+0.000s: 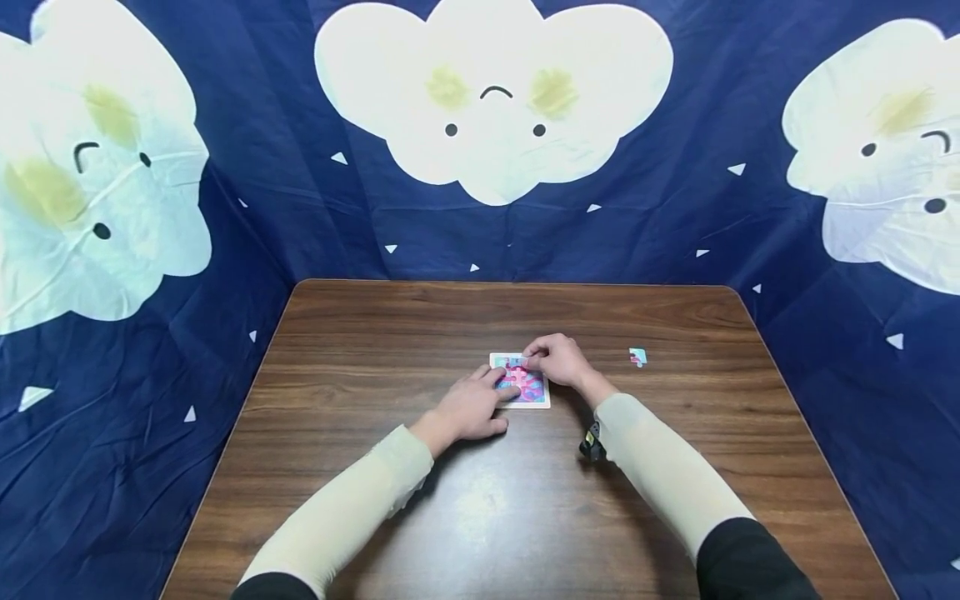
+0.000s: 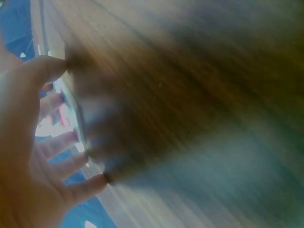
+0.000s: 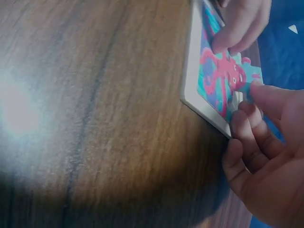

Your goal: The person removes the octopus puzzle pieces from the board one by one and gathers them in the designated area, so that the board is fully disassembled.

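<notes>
A small jigsaw puzzle in a white-framed tray (image 1: 534, 405) lies on the table, its picture pink, blue and purple. My left hand (image 1: 471, 405) rests at the tray's left side, fingers spread and reaching over the picture. At the tray's upper right corner, my right hand (image 1: 561, 360) pinches a teal and pink puzzle piece (image 3: 255, 74) between thumb and fingers. In the right wrist view that piece stands tilted up over the tray's edge. A pale patch of tray shows under the right fingers. The left wrist view has the fingertips along the tray's near edge.
Another puzzle piece (image 1: 637, 357), light blue and pink, lies on the brown wooden table (image 1: 390, 333) to the right of the tray. A small black device (image 1: 592, 443) is at the right wrist. Dark blue cloth (image 1: 450, 225) with white clouds hangs around the table.
</notes>
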Demonstrator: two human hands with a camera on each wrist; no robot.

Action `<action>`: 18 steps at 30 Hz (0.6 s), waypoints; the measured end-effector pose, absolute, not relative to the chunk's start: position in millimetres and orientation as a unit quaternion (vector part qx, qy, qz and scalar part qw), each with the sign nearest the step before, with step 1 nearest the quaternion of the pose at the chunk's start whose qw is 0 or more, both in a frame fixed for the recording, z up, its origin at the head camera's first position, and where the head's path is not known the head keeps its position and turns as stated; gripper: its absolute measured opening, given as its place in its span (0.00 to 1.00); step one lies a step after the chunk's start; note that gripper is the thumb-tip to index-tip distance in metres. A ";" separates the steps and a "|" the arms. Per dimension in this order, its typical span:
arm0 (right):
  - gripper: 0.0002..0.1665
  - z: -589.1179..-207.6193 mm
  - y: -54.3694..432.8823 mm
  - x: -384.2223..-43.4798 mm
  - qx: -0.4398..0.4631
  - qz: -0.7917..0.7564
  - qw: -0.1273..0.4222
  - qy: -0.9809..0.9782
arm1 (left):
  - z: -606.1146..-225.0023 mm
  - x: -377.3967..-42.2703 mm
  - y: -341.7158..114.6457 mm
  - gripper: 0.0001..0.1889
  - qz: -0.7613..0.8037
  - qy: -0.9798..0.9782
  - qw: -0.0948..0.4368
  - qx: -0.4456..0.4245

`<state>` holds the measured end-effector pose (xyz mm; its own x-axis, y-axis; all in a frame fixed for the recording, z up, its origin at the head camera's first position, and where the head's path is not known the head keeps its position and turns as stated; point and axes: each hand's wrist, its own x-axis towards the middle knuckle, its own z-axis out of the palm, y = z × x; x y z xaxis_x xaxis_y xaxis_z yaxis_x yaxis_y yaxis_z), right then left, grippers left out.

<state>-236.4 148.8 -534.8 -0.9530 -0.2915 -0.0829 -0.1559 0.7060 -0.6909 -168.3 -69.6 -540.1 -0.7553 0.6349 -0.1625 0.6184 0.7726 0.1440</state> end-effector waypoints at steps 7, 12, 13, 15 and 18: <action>0.05 -533.7 143.5 -236.1 -0.116 -0.352 0.092 0.924 | -544.3 -167.8 -74.9 0.36 0.045 0.934 0.086 0.342; 0.05 -531.6 145.5 -236.6 -0.120 -0.352 0.092 0.924 | -544.8 -169.1 -74.4 0.36 0.044 0.934 0.086 0.344; 0.05 -531.4 145.7 -236.4 -0.120 -0.353 0.091 0.923 | -544.6 -169.3 -74.3 0.36 0.045 0.934 0.084 0.344; 0.04 -531.9 145.9 -236.1 -0.119 -0.355 0.087 0.923 | -544.6 -169.4 -74.2 0.36 0.043 0.934 0.084 0.344; 0.03 -532.0 145.0 -234.3 -0.117 -0.358 0.084 0.922 | -544.4 -169.2 -74.0 0.36 0.046 0.934 0.088 0.343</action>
